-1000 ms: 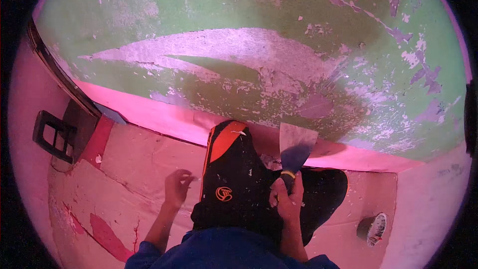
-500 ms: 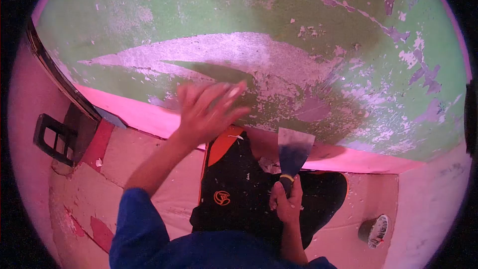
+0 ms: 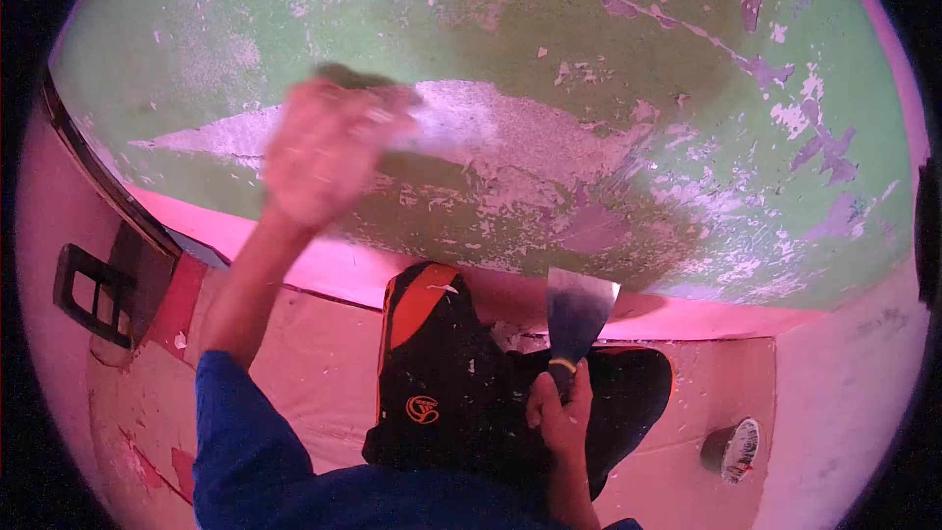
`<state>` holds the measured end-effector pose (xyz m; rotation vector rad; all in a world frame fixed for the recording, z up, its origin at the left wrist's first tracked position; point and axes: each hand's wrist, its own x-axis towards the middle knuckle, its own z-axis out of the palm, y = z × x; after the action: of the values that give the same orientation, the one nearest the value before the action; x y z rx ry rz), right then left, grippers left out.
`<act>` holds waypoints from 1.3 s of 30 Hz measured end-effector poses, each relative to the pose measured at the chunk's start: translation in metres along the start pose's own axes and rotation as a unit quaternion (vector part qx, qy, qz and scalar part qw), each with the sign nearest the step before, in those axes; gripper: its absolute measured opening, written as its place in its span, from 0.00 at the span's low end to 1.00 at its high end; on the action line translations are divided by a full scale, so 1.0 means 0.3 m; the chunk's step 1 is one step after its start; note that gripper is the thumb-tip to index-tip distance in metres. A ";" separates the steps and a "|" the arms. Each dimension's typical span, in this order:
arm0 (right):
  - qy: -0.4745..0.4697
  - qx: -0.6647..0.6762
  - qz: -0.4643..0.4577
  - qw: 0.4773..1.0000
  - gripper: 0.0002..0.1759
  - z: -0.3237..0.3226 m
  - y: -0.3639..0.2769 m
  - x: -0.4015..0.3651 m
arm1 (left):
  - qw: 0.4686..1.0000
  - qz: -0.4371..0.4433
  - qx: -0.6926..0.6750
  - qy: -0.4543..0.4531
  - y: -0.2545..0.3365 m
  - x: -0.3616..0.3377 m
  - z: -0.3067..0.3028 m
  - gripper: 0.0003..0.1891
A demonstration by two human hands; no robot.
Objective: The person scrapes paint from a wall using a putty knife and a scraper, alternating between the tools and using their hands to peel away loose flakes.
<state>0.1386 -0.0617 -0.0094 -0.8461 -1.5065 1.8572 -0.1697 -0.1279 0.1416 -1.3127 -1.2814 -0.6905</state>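
The green painted wall (image 3: 442, 29) shows a large pale patch of bare surface (image 3: 471, 118) where paint has come off. My left hand (image 3: 329, 152) is raised over the left part of this patch, smeared by motion. I cannot make out its fingers, or whether they touch the wall. My right hand (image 3: 561, 412) is closed around the handle of a putty knife (image 3: 577, 319) in front of my lap. The blade points up toward the bottom of the wall.
Smaller chipped spots dot the wall. A pink skirting band (image 3: 255, 236) runs along its base. At the left is a black frame-like object (image 3: 93, 294). A small tub (image 3: 736, 451) lies on the floor (image 3: 677, 471) at right. Paint flakes speckle my dark trousers (image 3: 471, 363).
My left hand has moved up and to the left, from below the pale patch to over its left part. The putty knife in my right hand has hardly moved.
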 end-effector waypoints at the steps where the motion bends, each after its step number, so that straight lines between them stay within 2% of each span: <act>1: 0.000 0.002 0.002 1.000 0.10 0.001 -0.006 0.008 | 0.999 -0.048 0.011 -0.001 -0.024 0.020 -0.055 0.08; 2: -0.001 0.004 0.005 1.000 0.10 0.002 -0.007 0.008 | 0.999 -0.046 0.010 -0.008 -0.004 0.036 -0.105 0.08; 3: 0.006 -0.001 0.003 1.000 0.10 -0.001 0.017 0.013 | 0.976 -0.177 0.061 -0.111 0.033 0.043 -0.163 0.08; 4: 0.004 0.004 0.003 1.000 0.10 0.010 0.020 0.016 | 0.924 -0.302 0.112 -0.207 0.054 0.043 -0.202 0.07; 5: -0.012 0.007 0.000 1.000 0.10 0.024 0.014 0.025 | 0.972 -0.145 0.045 -0.177 0.025 -0.011 -0.216 0.08; 6: -0.024 0.008 -0.005 1.000 0.10 0.034 0.007 0.032 | 0.990 0.018 -0.027 -0.141 -0.003 -0.092 -0.207 0.10; 8: -0.030 0.005 -0.005 1.000 0.10 0.060 -0.016 0.035 | 0.953 -0.130 -0.122 -0.246 0.074 -0.221 -0.183 0.14; 9: -0.043 -0.002 -0.001 0.999 0.11 0.063 -0.026 0.032 | 0.953 -0.126 -0.132 -0.241 0.109 -0.241 -0.187 0.14; 11: -0.036 -0.002 -0.005 0.999 0.11 0.044 -0.038 0.024 | 0.906 -0.197 -0.162 -0.337 0.184 -0.251 -0.183 0.18; 12: -0.040 0.003 -0.003 0.999 0.11 0.033 -0.040 0.018 | 0.906 -0.192 -0.172 -0.335 0.202 -0.271 -0.194 0.18; 14: -0.026 -0.008 -0.025 0.999 0.09 -0.011 -0.036 0.014 | 0.898 -0.121 -0.059 -0.420 0.203 -0.321 -0.218 0.17; 15: -0.021 0.003 -0.020 1.000 0.09 -0.030 -0.038 0.015 | 0.898 -0.109 -0.071 -0.419 0.212 -0.332 -0.222 0.17; 17: -0.019 0.017 -0.013 1.000 0.09 -0.068 -0.032 0.018 | 0.936 -0.155 -0.055 -0.313 0.223 -0.340 -0.216 0.14; 18: -0.006 0.020 -0.015 1.000 0.09 -0.078 -0.032 0.018 | 0.936 -0.147 -0.065 -0.312 0.228 -0.335 -0.198 0.14; 20: 0.004 0.088 0.001 0.996 0.10 -0.095 -0.041 0.025 | 0.928 -0.198 -0.179 -0.261 0.251 -0.324 -0.164 0.12; 22: -0.002 0.121 -0.006 0.993 0.14 -0.101 -0.060 0.025 | 0.921 -0.208 -0.197 -0.264 0.315 -0.281 -0.119 0.12; 24: 0.002 0.234 0.003 0.972 0.16 -0.088 -0.098 0.024 | 0.833 -0.297 -0.331 -0.329 0.411 -0.205 -0.069 0.11; 26: -0.015 0.273 0.007 0.962 0.18 -0.092 -0.078 0.054 | 0.693 -0.422 -0.443 -0.382 0.515 -0.096 -0.010 0.13; 28: -0.033 0.312 0.012 0.949 0.19 -0.071 -0.085 0.088 | 0.601 -0.437 -0.589 -0.317 0.635 -0.076 0.093 0.17; 29: -0.015 0.329 0.010 0.944 0.20 -0.044 -0.106 0.115 | 0.601 -0.433 -0.590 -0.320 0.670 -0.055 0.140 0.17; 31: 0.003 0.373 0.032 0.927 0.19 -0.006 -0.120 0.157 | 0.500 -0.511 -0.580 -0.390 0.722 -0.016 0.217 0.23; 32: 0.001 0.376 0.029 0.926 0.19 0.002 -0.130 0.158 | 0.504 -0.509 -0.578 -0.391 0.749 -0.009 0.233 0.23; 34: 0.052 0.329 0.014 0.943 0.16 0.006 -0.155 0.153 | 0.593 -0.511 -0.527 -0.331 0.787 -0.006 0.269 0.27; 35: 0.063 0.320 0.017 0.945 0.18 -0.011 -0.128 0.153 | 0.494 -0.542 -0.588 -0.341 0.797 -0.039 0.298 0.26; 36: 0.061 0.326 0.019 0.943 0.18 -0.015 -0.098 0.168 | 0.497 -0.541 -0.584 -0.346 0.789 -0.022 0.289 0.26; 38: -0.101 0.478 -0.071 0.870 0.20 -0.032 -0.034 0.211 | 0.625 -0.493 -0.509 -0.328 0.780 0.041 0.254 0.25; 39: -0.183 0.539 -0.119 0.813 0.22 -0.046 -0.011 0.248 | 0.630 -0.491 -0.508 -0.324 0.778 0.060 0.263 0.25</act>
<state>0.1037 0.0051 -0.0161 0.2468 -0.4490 2.2766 0.0297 0.0000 0.0715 -1.7406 -2.4386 -2.0847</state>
